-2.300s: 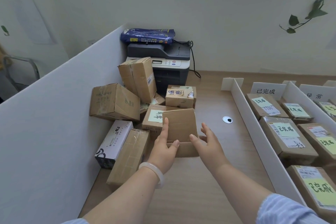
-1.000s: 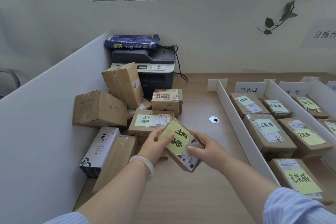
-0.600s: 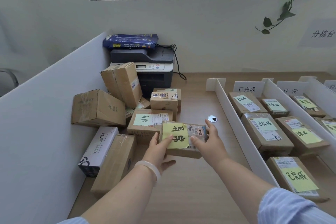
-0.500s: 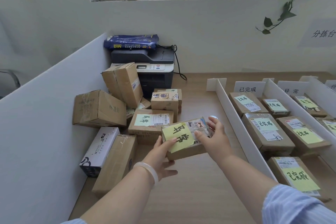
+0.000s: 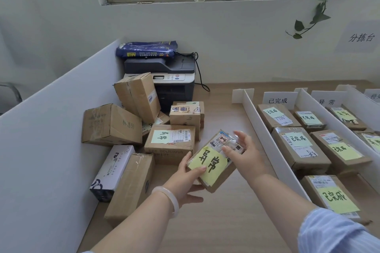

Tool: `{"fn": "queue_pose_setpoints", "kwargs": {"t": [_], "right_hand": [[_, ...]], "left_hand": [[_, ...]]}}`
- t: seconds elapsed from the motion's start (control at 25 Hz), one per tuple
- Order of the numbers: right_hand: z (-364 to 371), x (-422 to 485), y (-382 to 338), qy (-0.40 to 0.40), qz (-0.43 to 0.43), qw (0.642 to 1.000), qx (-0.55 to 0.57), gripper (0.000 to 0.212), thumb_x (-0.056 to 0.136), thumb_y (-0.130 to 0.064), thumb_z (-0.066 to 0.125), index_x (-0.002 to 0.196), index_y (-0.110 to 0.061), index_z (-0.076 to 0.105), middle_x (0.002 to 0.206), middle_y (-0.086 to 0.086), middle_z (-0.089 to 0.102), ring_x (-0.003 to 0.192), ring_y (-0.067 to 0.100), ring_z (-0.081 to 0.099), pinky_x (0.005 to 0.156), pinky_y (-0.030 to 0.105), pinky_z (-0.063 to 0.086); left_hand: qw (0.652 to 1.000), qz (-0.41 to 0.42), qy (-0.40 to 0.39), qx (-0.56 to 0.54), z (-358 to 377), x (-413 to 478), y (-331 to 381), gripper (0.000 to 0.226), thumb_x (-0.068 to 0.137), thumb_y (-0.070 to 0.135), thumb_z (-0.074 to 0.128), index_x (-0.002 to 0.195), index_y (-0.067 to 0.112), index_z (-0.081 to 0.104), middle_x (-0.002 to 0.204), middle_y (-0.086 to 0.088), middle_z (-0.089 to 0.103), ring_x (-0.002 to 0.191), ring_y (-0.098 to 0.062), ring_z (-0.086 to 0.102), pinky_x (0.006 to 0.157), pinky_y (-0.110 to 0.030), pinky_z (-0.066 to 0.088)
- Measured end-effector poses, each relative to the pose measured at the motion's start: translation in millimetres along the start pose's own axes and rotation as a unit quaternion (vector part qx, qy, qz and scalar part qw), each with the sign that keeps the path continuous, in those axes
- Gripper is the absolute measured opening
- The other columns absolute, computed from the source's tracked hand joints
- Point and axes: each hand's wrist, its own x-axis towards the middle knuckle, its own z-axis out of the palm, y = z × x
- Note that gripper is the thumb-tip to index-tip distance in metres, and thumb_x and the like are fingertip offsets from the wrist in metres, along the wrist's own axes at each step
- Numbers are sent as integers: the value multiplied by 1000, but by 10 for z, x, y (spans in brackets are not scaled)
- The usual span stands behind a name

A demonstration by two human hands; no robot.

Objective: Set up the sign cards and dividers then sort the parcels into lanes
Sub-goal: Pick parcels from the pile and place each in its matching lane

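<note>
A small cardboard parcel [image 5: 213,161] with a yellow note reading 异常 is lifted above the table, tilted. My left hand [image 5: 186,181] holds its near left corner, thumb on the note and fingers underneath. My right hand [image 5: 243,153] grips its far right end. White dividers [image 5: 265,135] form lanes on the right. Sign cards 已完成 [image 5: 278,99] and 异常 [image 5: 327,100] stand at the lanes' far ends. Several labelled parcels [image 5: 298,146] lie in the lanes.
A heap of unsorted boxes [image 5: 170,144] fills the left corner against a white partition [image 5: 51,139]. A printer [image 5: 172,80] with a blue paper pack on top stands behind it. A round cable grommet shows just past my right hand.
Both hands turned the parcel over until its yellow note faced up, then lifted and swung it a little to the right. The view also drifted right.
</note>
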Motion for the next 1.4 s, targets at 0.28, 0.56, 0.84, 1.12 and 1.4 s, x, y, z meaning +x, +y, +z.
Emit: {"fn": "queue_pose_setpoints", "kwargs": {"t": [0.28, 0.56, 0.84, 1.12, 1.4], "right_hand": [[-92, -106, 87, 67, 16, 998, 14, 83, 92, -36, 64, 154, -37, 10, 142, -5, 42, 120, 12, 52, 87, 22, 42], [-674, 76, 226, -8, 46, 998, 48, 96, 89, -23, 69, 155, -38, 0, 141, -6, 47, 110, 9, 60, 91, 34, 53], [-1155, -2, 271, -62, 35, 997, 34, 90, 93, -10, 64, 156, -30, 3, 135, -11, 44, 99, -7, 56, 73, 14, 53], [-1708, -50, 361, -92, 13, 995, 26, 89, 93, -20, 65, 155, -41, 4, 148, -4, 43, 119, 10, 59, 96, 39, 54], [-2037, -302, 396, -60, 7, 998, 0, 76, 98, -28, 58, 153, -43, 8, 148, -10, 41, 128, 10, 50, 104, 29, 43]], "left_hand": [[992, 43, -14, -117, 511, -6, 40, 37, 98, 14, 59, 131, 29, 47, 118, -9, 64, 95, -32, 66, 92, -47, 56], [933, 139, 63, 327, 781, 60, 94, 55, 88, 54, 64, 136, 37, 42, 125, 5, 42, 105, -10, 48, 96, -30, 47], [913, 197, -43, 354, 1198, 160, -34, 102, 78, 48, 78, 149, 52, 5, 136, 6, 28, 122, -5, 40, 106, -17, 29], [952, 213, -22, 219, 1765, 134, -156, 76, 62, 74, 57, 126, 71, 16, 129, 8, 30, 129, -10, 39, 114, -37, 37], [970, 202, -20, 134, 2254, 72, -286, 67, 79, 48, 65, 126, 73, 25, 137, 10, 38, 127, -11, 47, 109, -39, 44]]}}
